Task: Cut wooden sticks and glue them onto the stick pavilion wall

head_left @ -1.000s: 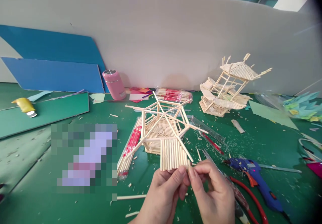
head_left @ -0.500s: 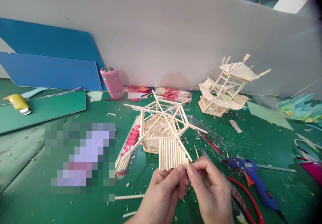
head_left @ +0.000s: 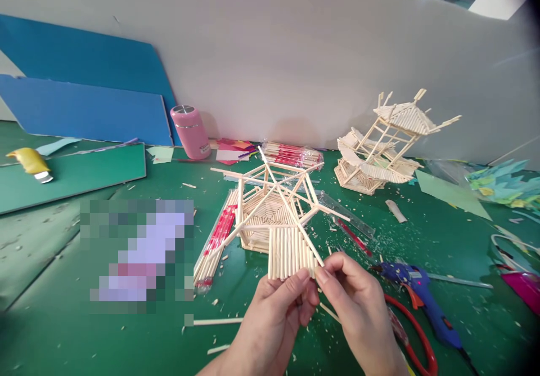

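A small pavilion frame of pale wooden sticks stands on the green table in front of me, with long sticks crossing over its top. A panel of side-by-side sticks slopes down from its near edge. My left hand is closed on the panel's lower edge, thumb on top and fingers beneath. At the panel's lower right corner, my right hand pinches with thumb and forefinger beside the end of a long diagonal stick. The fingertips cover whatever small piece lies between them.
Right of my hands lie a blue glue gun and red-handled pliers. A taller stick pavilion stands behind at right. Packs of sticks and a pink flask are to the left and back. Stick scraps litter the table.
The view has shifted slightly. Both hands keep their places at the panel's lower edge, with only small finger movement, and the frame stays put.
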Motion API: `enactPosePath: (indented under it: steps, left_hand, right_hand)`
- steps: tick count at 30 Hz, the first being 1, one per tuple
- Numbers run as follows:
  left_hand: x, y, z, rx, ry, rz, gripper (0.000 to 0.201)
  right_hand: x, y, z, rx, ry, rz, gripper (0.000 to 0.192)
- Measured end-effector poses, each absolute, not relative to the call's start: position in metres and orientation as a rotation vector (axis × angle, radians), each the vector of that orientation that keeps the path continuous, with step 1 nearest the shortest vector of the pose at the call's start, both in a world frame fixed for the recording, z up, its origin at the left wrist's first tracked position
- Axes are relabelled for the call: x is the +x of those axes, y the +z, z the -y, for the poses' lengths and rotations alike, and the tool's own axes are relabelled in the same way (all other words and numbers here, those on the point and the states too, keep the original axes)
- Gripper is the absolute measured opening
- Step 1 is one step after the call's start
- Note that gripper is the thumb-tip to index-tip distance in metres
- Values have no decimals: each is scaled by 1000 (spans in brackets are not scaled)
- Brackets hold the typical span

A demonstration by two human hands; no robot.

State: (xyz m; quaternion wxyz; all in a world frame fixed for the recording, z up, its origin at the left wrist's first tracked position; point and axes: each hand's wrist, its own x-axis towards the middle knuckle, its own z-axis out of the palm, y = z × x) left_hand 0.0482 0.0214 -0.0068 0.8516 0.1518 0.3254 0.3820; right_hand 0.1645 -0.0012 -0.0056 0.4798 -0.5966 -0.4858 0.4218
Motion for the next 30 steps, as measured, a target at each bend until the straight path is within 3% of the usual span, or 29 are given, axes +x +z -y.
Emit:
enactPosePath:
  steps: [30]
  left_hand:
    - [52, 0, -23, 278, 848, -717, 19]
  right_hand:
    - [174, -1, 3, -1399, 1092, 1258, 23]
